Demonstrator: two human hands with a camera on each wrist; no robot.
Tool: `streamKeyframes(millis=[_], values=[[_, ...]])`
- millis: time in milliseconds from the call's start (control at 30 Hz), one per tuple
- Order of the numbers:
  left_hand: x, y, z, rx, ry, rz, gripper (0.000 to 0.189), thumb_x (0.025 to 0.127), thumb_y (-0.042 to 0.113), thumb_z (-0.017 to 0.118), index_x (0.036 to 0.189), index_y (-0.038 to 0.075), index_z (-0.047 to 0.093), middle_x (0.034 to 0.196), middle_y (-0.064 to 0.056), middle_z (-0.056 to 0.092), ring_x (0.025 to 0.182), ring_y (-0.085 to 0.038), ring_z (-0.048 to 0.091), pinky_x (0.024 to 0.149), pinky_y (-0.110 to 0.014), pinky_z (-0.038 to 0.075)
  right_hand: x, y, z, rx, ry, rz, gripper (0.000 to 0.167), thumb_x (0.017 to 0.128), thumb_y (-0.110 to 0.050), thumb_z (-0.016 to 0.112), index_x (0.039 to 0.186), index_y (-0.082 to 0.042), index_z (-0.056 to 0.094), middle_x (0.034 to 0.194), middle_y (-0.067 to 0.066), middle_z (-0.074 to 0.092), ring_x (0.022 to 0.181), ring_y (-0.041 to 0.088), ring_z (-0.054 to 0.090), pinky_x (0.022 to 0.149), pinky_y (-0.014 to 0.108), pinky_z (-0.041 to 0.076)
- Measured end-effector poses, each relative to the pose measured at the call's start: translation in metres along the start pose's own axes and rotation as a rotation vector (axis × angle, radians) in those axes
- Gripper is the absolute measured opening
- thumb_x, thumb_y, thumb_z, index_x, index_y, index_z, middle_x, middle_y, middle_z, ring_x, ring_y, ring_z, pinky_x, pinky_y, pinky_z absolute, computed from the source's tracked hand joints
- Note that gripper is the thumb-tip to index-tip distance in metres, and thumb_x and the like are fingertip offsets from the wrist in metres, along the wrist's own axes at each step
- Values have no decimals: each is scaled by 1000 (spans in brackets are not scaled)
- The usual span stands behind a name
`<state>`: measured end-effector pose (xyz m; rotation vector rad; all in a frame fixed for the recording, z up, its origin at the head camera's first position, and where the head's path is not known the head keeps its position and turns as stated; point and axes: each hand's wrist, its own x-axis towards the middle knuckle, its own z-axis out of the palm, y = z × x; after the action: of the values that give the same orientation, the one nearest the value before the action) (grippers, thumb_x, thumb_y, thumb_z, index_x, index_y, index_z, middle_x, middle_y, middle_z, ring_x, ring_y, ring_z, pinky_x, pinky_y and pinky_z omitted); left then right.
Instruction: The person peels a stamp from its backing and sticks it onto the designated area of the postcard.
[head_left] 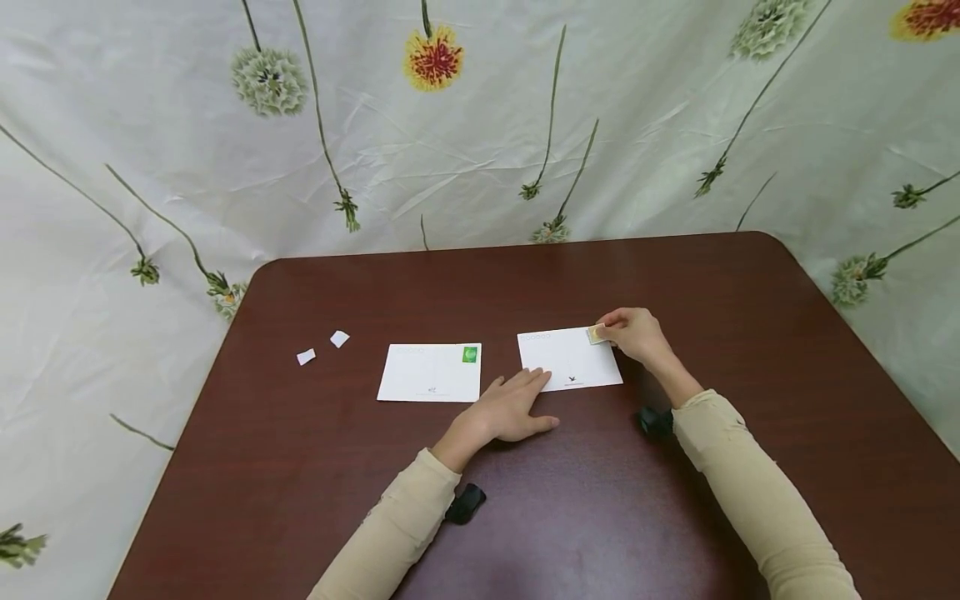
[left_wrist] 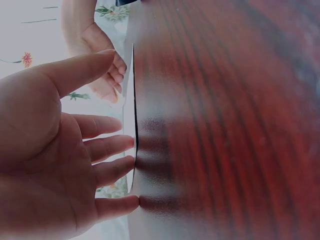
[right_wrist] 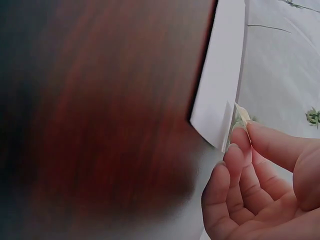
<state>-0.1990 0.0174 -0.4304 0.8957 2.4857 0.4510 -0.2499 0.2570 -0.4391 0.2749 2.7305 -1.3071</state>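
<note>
My right hand (head_left: 636, 335) pinches a small yellowish stamp (head_left: 595, 334) between thumb and fingers, at the upper right corner of a white envelope (head_left: 564, 358). In the right wrist view the stamp (right_wrist: 242, 113) stands tilted at the envelope's (right_wrist: 220, 75) corner. My left hand (head_left: 512, 407) lies with fingers stretched out, its fingertips on the same envelope's lower left edge. The left wrist view shows those fingers (left_wrist: 112, 145) straight, along the envelope's (left_wrist: 131, 115) thin edge. Left of it lies another white envelope (head_left: 423, 375) with a green stamp (head_left: 469, 354) in its upper right corner.
Two small white paper pieces (head_left: 306, 357) lie on the left of the dark brown table (head_left: 262, 467). A white flower-printed cloth (head_left: 480, 142) hangs behind the table's far edge. Dark bands (head_left: 467, 503) sit under both wrists.
</note>
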Motion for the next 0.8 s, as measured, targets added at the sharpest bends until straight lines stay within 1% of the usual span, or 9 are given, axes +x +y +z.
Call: streamKeyframes(millis=[167,267,400,533,667,800], values=[[0,0,1,2,-1,0,70,94,41,57,149,8,30,153,-8,27,141,-24,21,111,-49,17,3,-1,0,-3,-12,25,19,91,-11,65,102,5,66,88,15,68,74,19,64,68,30,52],[0,0,1,3,-2,2,68,94,41,57,149,9,32,153,-8,28,141,-24,21,111,-49,17,4,-1,1,-16,-15,50,19,91,-12,65,101,4,66,89,15,67,74,19,64,67,29,51],[0,0,1,5,-2,-2,68,94,41,57,149,9,32,153,-8,28,141,-24,21,111,-48,17,5,-3,2,-53,-21,61,18,90,-11,65,100,4,66,89,16,67,74,20,64,64,28,51],[0,0,1,14,1,-6,68,94,41,57,148,8,32,153,-8,28,141,-24,22,110,-48,18,7,-4,3,-73,-27,69,16,90,-9,65,99,4,66,92,17,66,77,22,65,66,29,52],[0,1,1,18,0,-8,69,94,41,57,148,6,33,153,-8,28,141,-24,22,111,-48,18,8,-5,2,-83,-40,82,17,90,-9,65,101,4,65,94,19,66,80,24,66,68,32,53],[-1,1,0,18,-1,-11,69,94,42,57,148,6,32,153,-8,28,141,-23,22,111,-47,18,8,-7,2,-91,-50,78,20,90,-9,66,104,5,63,95,20,65,81,24,67,66,31,53]])
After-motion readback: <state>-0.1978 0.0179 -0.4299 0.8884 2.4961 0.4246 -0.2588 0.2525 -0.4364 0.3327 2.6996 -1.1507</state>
